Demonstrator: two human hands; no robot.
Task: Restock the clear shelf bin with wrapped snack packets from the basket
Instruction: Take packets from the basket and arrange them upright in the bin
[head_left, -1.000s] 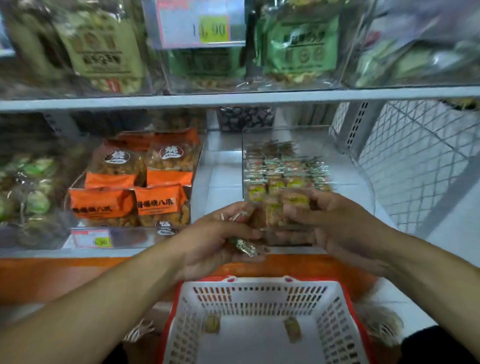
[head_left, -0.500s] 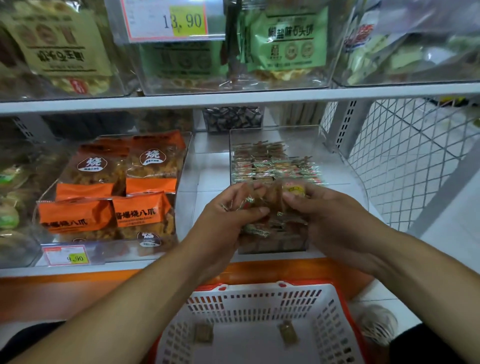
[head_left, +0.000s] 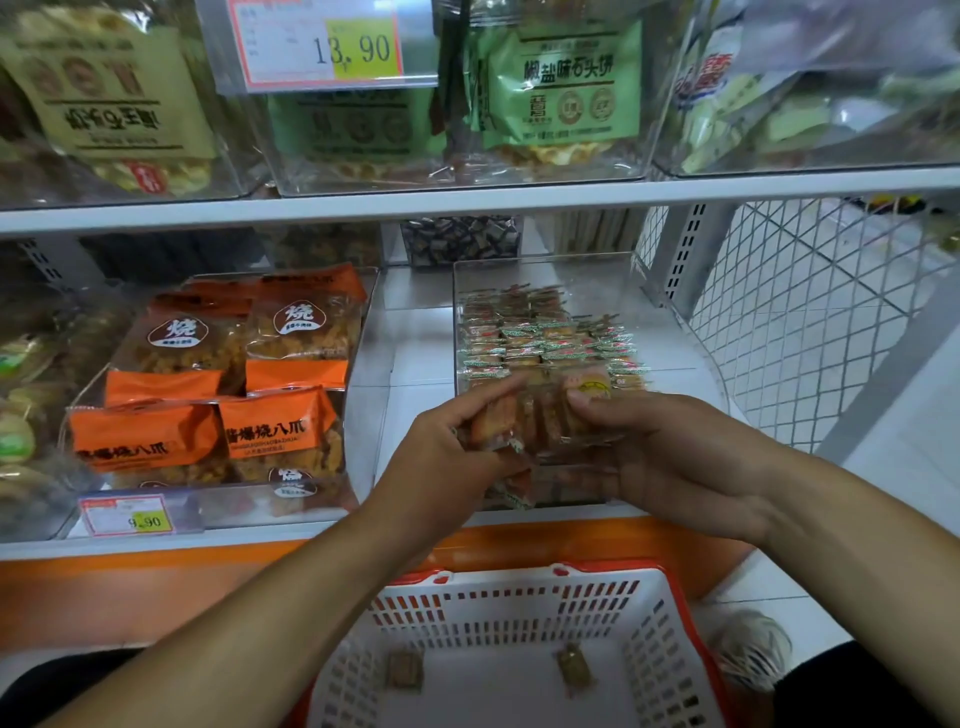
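A clear shelf bin (head_left: 670, 332) on the lower shelf holds rows of small wrapped snack packets (head_left: 545, 338). At its front edge, my left hand (head_left: 447, 457) and my right hand (head_left: 660, 457) together clasp a stack of snack packets (head_left: 540, 421) between them, over the near part of the bin. Below the hands stands a white basket with a red rim (head_left: 519, 597). Two loose packets lie on its floor, one at the left (head_left: 404, 670) and one at the right (head_left: 573, 667).
Orange snack bags (head_left: 234, 395) fill a clear bin to the left, with a 9.90 price tag (head_left: 130, 514). The upper shelf (head_left: 467, 200) carries bins of green and beige bags. A white wire mesh panel (head_left: 805, 312) closes the right side.
Both hands have risen from just above the basket to the bin's front and pressed the packets into a tighter stack. The view has shifted closer to the shelf.
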